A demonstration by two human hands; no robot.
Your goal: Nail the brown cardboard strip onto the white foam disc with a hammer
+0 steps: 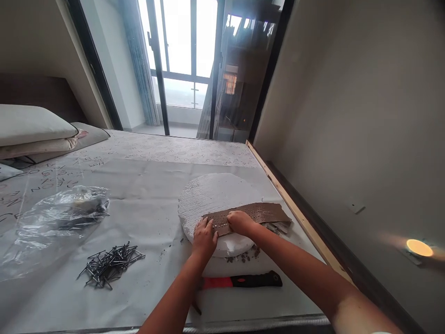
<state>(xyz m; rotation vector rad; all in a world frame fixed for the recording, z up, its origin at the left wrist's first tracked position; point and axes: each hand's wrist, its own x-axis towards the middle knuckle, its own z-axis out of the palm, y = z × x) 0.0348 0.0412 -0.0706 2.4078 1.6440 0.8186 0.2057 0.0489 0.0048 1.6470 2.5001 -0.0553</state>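
A brown cardboard strip (267, 212), dotted with rows of small shiny nail heads and holes, lies across a thick round white foam disc (212, 195). My left hand (204, 237) grips the strip's left end, thumb and fingers at its edge. Farther right, my right hand (240, 222) is closed in a fist against the strip's middle; whatever its fingers pinch is hidden. In front of the disc lies a hammer with a red and black handle (243, 280), its head partly covered by my left forearm. A heap of dark nails (110, 265) is to the left.
A clear plastic bag (59, 218) with dark contents rests at the left. The grey sheet (149, 181) covers a patterned mattress (167, 148), bordered by a wooden rail (295, 206) along the right wall. Pillows (34, 125) are stacked back left. Dark crumbs lie by the disc.
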